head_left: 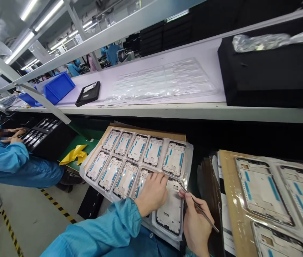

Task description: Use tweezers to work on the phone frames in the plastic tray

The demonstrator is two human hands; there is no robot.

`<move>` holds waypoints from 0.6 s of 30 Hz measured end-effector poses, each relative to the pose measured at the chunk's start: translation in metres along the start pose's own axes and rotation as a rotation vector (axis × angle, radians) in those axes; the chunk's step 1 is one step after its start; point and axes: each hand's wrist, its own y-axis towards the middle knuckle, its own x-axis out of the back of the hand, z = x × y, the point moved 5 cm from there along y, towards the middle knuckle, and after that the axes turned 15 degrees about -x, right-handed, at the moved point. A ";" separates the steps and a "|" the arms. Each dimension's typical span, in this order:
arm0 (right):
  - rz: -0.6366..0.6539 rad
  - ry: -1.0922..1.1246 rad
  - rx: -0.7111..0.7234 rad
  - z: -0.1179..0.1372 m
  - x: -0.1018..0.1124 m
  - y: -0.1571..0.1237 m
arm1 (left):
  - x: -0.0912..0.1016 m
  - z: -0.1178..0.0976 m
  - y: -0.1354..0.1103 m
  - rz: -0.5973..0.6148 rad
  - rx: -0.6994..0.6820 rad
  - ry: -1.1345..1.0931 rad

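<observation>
Metal phone frames (153, 151) lie in two rows in a clear plastic tray (189, 157), most with blue strips on them. My left hand (152, 192) rests over the near row, its fingers bent and close together at the upper left edge of the near right phone frame (168, 210). Whatever its fingertips hold is hidden. That frame shows no blue strips. Thin metal tweezers (203, 212) are gripped in my right hand (198, 225), their tip touching or just above the frame's upper right corner.
More phone frames (263, 192) lie in a tray at right, on cardboard. A yellow wrapper (73, 154) is on the green surface at left. The shelf (146, 113) ahead bears clear trays (162, 80), blue bins (59, 87) and a black box (271, 75). A co-worker (9, 157) sits at left.
</observation>
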 end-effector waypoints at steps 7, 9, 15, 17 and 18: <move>-0.024 0.094 -0.031 -0.006 0.004 0.005 | -0.010 -0.007 0.016 0.116 0.005 -0.069; -0.039 0.100 -0.047 -0.008 0.005 0.005 | -0.004 -0.005 0.020 0.122 0.003 -0.091; -0.149 0.086 -0.097 -0.004 -0.001 0.004 | 0.007 -0.010 0.028 0.214 0.003 -0.088; -0.170 0.117 -0.123 0.002 -0.007 0.001 | 0.011 -0.010 0.028 0.239 0.012 -0.095; -0.187 0.165 -0.137 0.006 -0.009 -0.001 | 0.015 -0.008 0.027 0.239 0.006 -0.102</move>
